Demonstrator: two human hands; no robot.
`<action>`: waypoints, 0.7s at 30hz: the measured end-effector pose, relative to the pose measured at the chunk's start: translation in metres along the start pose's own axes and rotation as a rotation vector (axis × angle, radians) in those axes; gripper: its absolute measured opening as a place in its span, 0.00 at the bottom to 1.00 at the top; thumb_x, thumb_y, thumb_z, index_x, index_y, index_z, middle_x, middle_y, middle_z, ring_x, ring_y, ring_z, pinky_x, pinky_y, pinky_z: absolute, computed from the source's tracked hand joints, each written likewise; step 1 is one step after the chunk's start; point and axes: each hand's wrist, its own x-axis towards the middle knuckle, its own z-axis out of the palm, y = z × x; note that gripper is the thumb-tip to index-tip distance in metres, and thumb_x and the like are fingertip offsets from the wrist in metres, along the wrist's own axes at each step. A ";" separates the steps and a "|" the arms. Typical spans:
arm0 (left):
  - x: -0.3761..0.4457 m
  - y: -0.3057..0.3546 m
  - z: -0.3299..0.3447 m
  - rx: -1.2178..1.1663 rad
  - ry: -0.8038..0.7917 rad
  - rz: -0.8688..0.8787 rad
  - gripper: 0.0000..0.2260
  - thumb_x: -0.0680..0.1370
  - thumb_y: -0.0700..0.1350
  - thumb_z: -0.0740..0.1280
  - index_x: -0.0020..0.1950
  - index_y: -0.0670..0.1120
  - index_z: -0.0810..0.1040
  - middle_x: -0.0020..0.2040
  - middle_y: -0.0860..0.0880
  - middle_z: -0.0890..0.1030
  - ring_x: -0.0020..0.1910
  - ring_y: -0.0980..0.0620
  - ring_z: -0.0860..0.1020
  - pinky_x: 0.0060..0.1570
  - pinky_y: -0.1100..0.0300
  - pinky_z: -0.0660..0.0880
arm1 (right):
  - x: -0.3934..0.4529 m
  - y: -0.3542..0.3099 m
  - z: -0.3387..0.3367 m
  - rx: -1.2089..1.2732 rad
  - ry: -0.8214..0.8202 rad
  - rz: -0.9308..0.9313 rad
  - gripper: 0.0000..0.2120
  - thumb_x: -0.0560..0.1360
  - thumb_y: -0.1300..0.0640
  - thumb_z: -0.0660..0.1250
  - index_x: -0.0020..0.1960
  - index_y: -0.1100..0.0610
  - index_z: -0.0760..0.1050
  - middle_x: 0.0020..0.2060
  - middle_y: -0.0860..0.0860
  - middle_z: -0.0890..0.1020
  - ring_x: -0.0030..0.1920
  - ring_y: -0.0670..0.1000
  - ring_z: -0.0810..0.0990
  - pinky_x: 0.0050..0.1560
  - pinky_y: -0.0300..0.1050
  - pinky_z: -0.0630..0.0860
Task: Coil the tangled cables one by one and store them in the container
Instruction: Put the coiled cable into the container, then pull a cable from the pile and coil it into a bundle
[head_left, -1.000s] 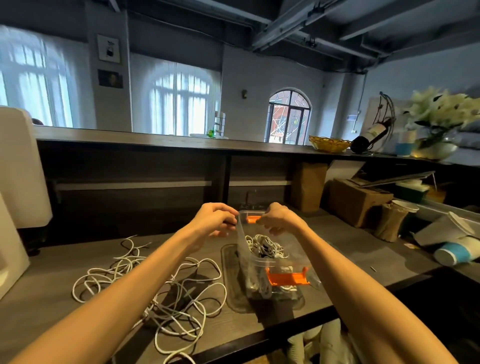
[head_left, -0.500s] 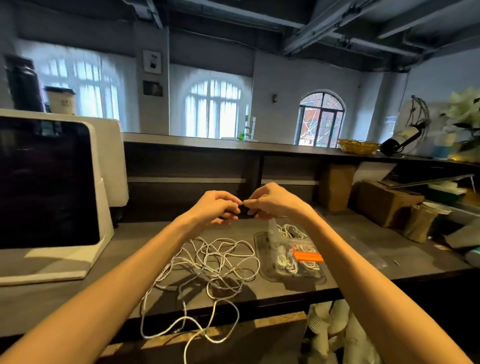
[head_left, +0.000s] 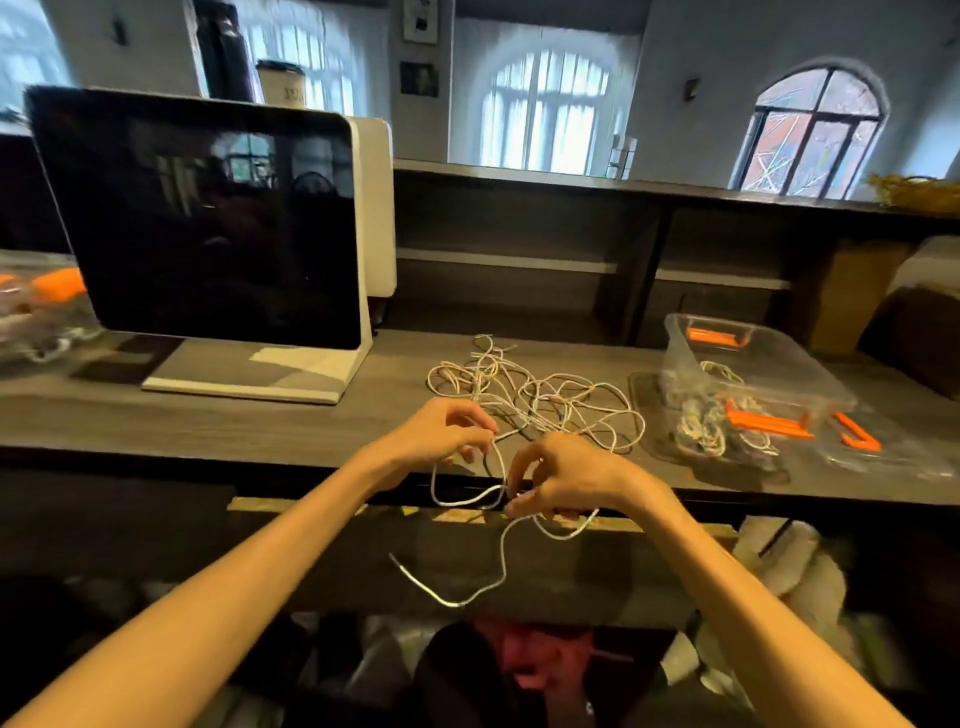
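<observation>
We've got one white cable (head_left: 496, 470) pinched in both hands: left hand (head_left: 445, 435), right hand (head_left: 558, 480), at the counter (head_left: 208, 421) edge. Tangle (head_left: 535, 400) just behind; container (head_left: 748, 379) right, coils inside.

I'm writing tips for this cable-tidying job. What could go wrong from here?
1. Both hands, left hand and right hand, pinch a cable that seems joined to the tangled pile; pulling may tighten knots.
2. Its free end dangles below the counter edge and might snag.
3. Dragging the pile could nudge the open container.
</observation>
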 end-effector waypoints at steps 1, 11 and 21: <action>-0.003 -0.005 0.000 0.000 -0.003 -0.002 0.05 0.80 0.42 0.70 0.54 0.46 0.83 0.46 0.47 0.86 0.43 0.54 0.80 0.45 0.57 0.73 | 0.000 -0.002 0.007 -0.068 -0.009 -0.023 0.12 0.72 0.51 0.79 0.53 0.52 0.83 0.33 0.41 0.79 0.32 0.39 0.77 0.35 0.34 0.71; -0.003 -0.021 -0.002 -0.036 -0.022 -0.001 0.06 0.82 0.41 0.67 0.57 0.44 0.81 0.43 0.47 0.84 0.36 0.55 0.80 0.31 0.65 0.70 | 0.018 -0.023 0.072 -0.735 -0.156 -0.177 0.13 0.73 0.58 0.73 0.57 0.50 0.83 0.52 0.54 0.83 0.56 0.58 0.80 0.46 0.49 0.74; -0.004 -0.022 0.000 -0.197 -0.017 0.044 0.07 0.81 0.42 0.68 0.57 0.40 0.81 0.45 0.43 0.84 0.41 0.49 0.83 0.38 0.62 0.79 | 0.016 -0.014 0.041 -0.509 0.029 -0.240 0.10 0.75 0.45 0.74 0.55 0.45 0.86 0.46 0.45 0.86 0.46 0.49 0.81 0.47 0.46 0.78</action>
